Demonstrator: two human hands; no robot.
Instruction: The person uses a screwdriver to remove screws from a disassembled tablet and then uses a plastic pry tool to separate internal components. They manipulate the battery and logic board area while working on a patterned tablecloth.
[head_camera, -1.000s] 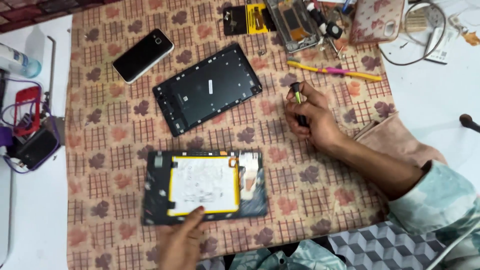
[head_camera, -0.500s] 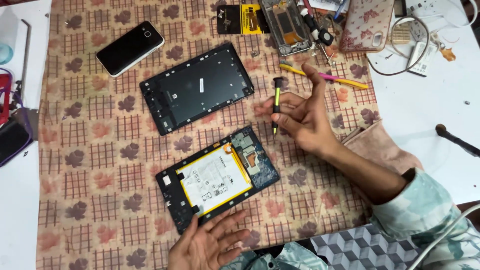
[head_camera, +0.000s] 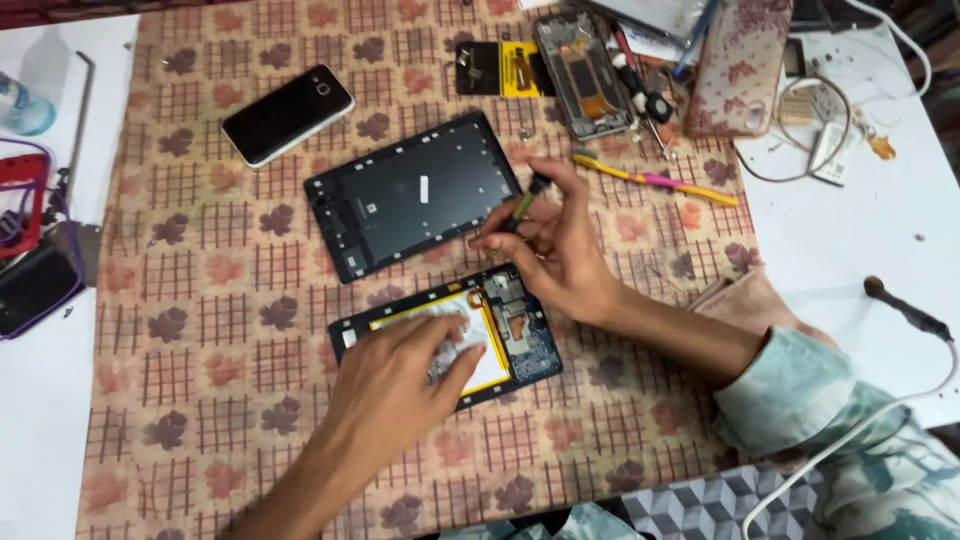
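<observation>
Checked cloth is spread under an opened tablet (head_camera: 520, 330), which is pressed flat by the spread left hand (head_camera: 405, 375), while a small screwdriver (head_camera: 522, 205) is gripped above it by the right hand (head_camera: 550, 245).

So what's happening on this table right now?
A person is working on an opened tablet lying on a patterned cloth. The left hand presses flat on its battery, while the right hand holds a small screwdriver over the tablet's upper edge. The removed back cover lies just above, with a phone beyond it.
</observation>
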